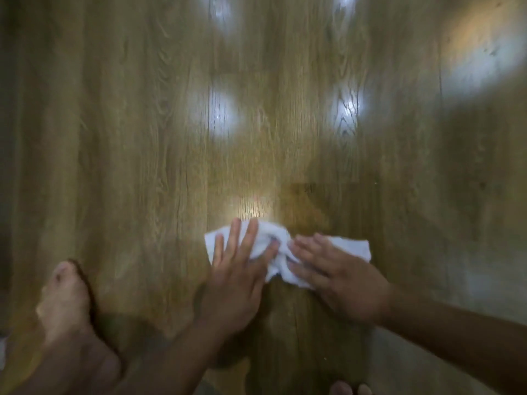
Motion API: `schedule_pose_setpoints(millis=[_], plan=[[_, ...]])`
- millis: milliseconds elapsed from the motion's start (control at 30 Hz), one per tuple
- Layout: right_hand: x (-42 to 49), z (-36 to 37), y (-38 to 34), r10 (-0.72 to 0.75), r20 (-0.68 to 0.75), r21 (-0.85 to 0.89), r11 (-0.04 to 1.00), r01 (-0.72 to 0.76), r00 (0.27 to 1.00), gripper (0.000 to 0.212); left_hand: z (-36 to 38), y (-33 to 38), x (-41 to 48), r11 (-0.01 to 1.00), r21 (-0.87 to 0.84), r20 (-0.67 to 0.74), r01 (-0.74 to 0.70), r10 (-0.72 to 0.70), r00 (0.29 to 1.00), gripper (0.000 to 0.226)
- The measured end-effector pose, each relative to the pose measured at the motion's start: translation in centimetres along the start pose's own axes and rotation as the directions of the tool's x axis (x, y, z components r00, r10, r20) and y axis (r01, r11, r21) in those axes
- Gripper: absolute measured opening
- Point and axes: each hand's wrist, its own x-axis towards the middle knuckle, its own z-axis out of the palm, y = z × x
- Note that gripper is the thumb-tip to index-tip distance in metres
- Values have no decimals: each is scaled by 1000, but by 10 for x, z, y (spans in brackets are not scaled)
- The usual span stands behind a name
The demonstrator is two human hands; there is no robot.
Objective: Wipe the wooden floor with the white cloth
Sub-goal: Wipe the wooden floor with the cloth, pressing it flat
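Note:
A crumpled white cloth [273,240] lies on the wooden floor [142,138] just below the middle of the view. My left hand [236,269] lies flat on the cloth's left part, fingers straight and spread. My right hand [333,272] presses on its right part with straight fingers pointing left. The cloth bunches up between the two hands, and its corners stick out at the far left and right.
My bare left foot [65,297] rests on the floor at the lower left, and toes of the other foot [349,389] show at the bottom edge. Bright light reflections [222,109] spot the planks ahead.

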Motion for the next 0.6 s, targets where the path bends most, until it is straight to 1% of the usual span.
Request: schedule_pose_setpoints(millis=[33, 100, 167, 200, 267, 300, 333, 367, 400, 433, 467, 500, 533, 567, 600], plan=[[-12, 4, -1, -86, 83, 38, 996, 83, 993, 54, 5, -3, -20, 999, 23, 43, -23, 22, 999, 52], [-9, -8, 25, -238, 165, 69, 971, 230, 957, 46, 6, -15, -24, 993, 58, 118, -98, 91, 989, 53], [17, -27, 64, -313, 135, 29, 949, 312, 940, 44, -6, -28, 3, 985, 62, 128, -160, 152, 980, 58], [35, -38, 87, -293, 113, -31, 954, 298, 949, 49, -13, -33, 25, 982, 76, 96, -173, 165, 982, 60], [76, -66, 129, -186, 67, -169, 966, 194, 980, 64, -31, -46, 83, 979, 128, 19, -156, 155, 988, 61], [96, -81, 146, -134, 46, -222, 965, 140, 990, 65, -42, -54, 119, 980, 146, -7, -134, 136, 991, 61], [115, -94, 163, -81, 20, -264, 961, 83, 997, 60, -56, -63, 157, 983, 158, -17, -96, 100, 995, 61], [131, -105, 177, -17, -40, -288, 957, 5, 999, 53, -71, -69, 192, 984, 169, -8, -57, 59, 998, 62], [143, -112, 184, 75, -103, -285, 953, -102, 992, 48, -84, -71, 219, 982, 187, 11, -10, 8, 1000, 62], [152, -112, 184, 178, -159, -244, 946, -213, 971, 47, -92, -68, 235, 978, 207, 19, 35, -40, 999, 64], [157, -107, 176, 277, -198, -175, 934, -312, 940, 48, -95, -60, 240, 976, 211, 23, 60, -67, 998, 67], [157, -99, 162, 349, -208, -107, 920, -376, 914, 51, -93, -48, 235, 982, 175, 34, 66, -74, 997, 71], [150, -88, 146, 378, -209, -55, 916, -397, 902, 54, -87, -36, 220, 990, 127, 38, 63, -68, 997, 72], [136, -77, 129, 362, -216, -22, 926, -376, 907, 56, -79, -24, 198, 994, 90, 26, 57, -59, 998, 72], [116, -65, 110, 307, -216, -6, 949, -316, 927, 59, -68, -15, 171, 996, 65, 13, 54, -55, 998, 70]])
